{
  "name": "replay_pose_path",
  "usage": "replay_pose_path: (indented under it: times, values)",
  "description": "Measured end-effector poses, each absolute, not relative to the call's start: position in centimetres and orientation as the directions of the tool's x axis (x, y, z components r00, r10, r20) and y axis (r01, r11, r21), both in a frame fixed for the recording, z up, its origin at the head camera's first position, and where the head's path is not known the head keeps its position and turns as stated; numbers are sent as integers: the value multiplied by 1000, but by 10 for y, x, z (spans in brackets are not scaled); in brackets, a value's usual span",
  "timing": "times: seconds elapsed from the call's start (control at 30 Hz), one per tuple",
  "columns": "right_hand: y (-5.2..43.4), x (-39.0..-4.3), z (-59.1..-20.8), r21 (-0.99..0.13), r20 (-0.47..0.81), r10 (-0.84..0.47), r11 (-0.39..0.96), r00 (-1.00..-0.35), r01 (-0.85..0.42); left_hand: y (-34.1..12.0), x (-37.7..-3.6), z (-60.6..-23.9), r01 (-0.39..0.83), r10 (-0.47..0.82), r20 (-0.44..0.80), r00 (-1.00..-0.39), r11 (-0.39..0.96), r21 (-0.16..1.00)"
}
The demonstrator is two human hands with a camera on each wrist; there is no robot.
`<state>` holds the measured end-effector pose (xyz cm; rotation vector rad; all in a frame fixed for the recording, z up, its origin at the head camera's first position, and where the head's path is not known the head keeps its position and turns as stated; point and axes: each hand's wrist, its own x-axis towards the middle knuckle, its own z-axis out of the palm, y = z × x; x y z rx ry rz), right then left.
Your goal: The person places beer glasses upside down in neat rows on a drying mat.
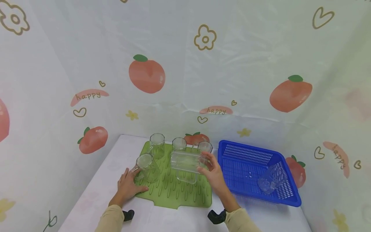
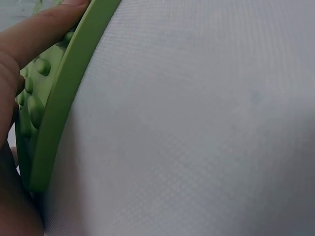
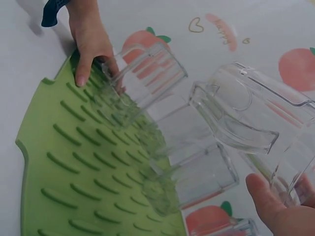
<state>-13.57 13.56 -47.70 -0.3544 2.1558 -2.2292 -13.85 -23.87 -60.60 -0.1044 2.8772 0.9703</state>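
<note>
A green ribbed mat (image 1: 174, 190) (image 3: 74, 162) lies on the white table (image 1: 95, 193). My left hand (image 1: 127, 187) (image 3: 88, 39) rests flat on the mat's front left corner, fingers straight, right beside an upright clear glass (image 1: 146, 167) (image 3: 147, 78). In the left wrist view a finger (image 2: 29, 34) lies on the mat's rim (image 2: 54, 123). My right hand (image 1: 213, 174) (image 3: 275, 211) grips a clear pitcher (image 1: 185, 166) (image 3: 256, 118), tipped on its side just above the mat. Three more glasses (image 1: 179, 144) stand along the mat's far edge.
A blue slotted basket (image 1: 240, 167) sits right of the mat, with one clear glass (image 1: 271, 180) lying in its near right corner. A printed fruit-pattern sheet covers the walls behind and at both sides. Bare table shows in front of the mat.
</note>
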Motion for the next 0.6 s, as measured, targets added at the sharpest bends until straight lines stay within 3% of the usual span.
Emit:
replay_pose_path:
  times: [0.4, 0.6]
  values:
    - [126, -138, -490, -995, 81, -162, -61, -983, -72, -241, -136, -603, -72, -11, -104, -995, 794, 603]
    - [123, -138, -492, -997, 59, -142, -66, -988, -50, -248, -135, -591, -52, 29, -102, -994, 705, 707]
